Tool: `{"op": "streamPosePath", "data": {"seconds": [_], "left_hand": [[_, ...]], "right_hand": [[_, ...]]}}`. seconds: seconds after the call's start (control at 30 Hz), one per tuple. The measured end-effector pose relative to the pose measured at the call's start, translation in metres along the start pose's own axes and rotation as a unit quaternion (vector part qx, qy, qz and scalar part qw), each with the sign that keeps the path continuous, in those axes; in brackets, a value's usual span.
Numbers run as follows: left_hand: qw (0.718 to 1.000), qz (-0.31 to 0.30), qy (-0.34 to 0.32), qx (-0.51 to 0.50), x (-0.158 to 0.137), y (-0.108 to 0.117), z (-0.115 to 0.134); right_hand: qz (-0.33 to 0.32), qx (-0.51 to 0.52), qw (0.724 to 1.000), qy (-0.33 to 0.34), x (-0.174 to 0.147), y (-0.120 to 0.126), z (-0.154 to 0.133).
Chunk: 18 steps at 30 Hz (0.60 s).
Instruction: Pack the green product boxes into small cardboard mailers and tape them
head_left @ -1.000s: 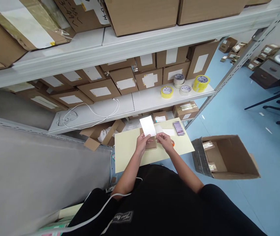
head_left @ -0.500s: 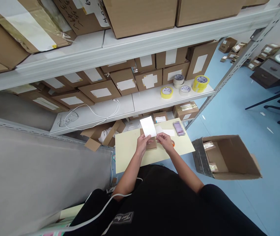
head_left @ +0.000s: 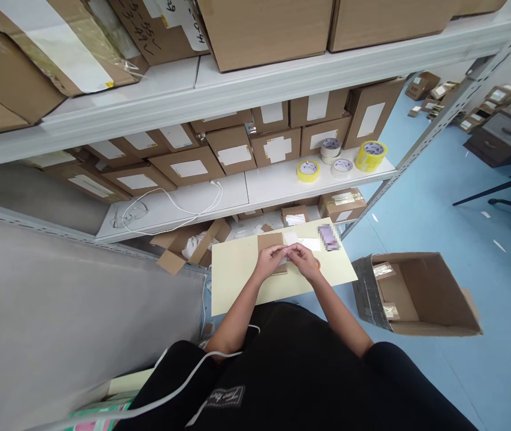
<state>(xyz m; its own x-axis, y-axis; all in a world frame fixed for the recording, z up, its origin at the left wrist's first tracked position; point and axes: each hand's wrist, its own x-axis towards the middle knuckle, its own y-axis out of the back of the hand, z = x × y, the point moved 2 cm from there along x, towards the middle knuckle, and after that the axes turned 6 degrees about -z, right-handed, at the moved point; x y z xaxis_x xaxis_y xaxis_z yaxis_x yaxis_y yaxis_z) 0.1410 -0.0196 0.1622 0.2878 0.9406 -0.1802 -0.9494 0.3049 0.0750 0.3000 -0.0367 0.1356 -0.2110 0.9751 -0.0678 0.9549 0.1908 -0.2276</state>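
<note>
My left hand (head_left: pixel 270 261) and my right hand (head_left: pixel 303 261) meet above the small pale-yellow table (head_left: pixel 233 272). Their fingertips are pinched together on a white card (head_left: pixel 283 260), of which only a pale bit shows between and below the fingers. Beneath my left hand lies a flat brown cardboard piece (head_left: pixel 270 240). White paper slips (head_left: pixel 311 244) rest just beyond my right hand. By its wrist, part of an orange ring-shaped thing (head_left: pixel 318 263) peeks out. A blurred-out purple item (head_left: pixel 328 237) lies at the table's far right corner.
Shelves (head_left: pixel 219 196) with labelled cartons (head_left: pixel 233 154) rise ahead. Yellow tape rolls (head_left: pixel 371 157) and white tape rolls (head_left: pixel 341 167) stand on the middle shelf, along with a white cable (head_left: pixel 179 209). An open carton (head_left: pixel 192 242) sits left of the table, a large open box (head_left: pixel 417 293) right, on the floor.
The white card, held up with its face showing, has come down and is now mostly hidden by my fingers. My two hands have drawn closer together. The view has shifted slightly.
</note>
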Motion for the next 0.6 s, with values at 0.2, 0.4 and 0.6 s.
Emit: {"op": "streamPosePath", "data": {"seconds": [0.2,0.4,0.6], "left_hand": [[0.983,0.067,0.046,-0.167,0.006,-0.001,-0.005],[0.995,0.002,0.008,-0.101,-0.001,-0.008,0.001],[0.997,0.037,-0.063,-0.010,-0.008,-0.011,0.000]], "right_hand": [[-0.002,0.012,1.000,-0.002,-0.001,0.005,0.002],[0.005,0.014,1.000,-0.004,-0.001,0.011,0.001],[0.020,-0.002,0.999,-0.025,0.000,0.004,0.002]]}}
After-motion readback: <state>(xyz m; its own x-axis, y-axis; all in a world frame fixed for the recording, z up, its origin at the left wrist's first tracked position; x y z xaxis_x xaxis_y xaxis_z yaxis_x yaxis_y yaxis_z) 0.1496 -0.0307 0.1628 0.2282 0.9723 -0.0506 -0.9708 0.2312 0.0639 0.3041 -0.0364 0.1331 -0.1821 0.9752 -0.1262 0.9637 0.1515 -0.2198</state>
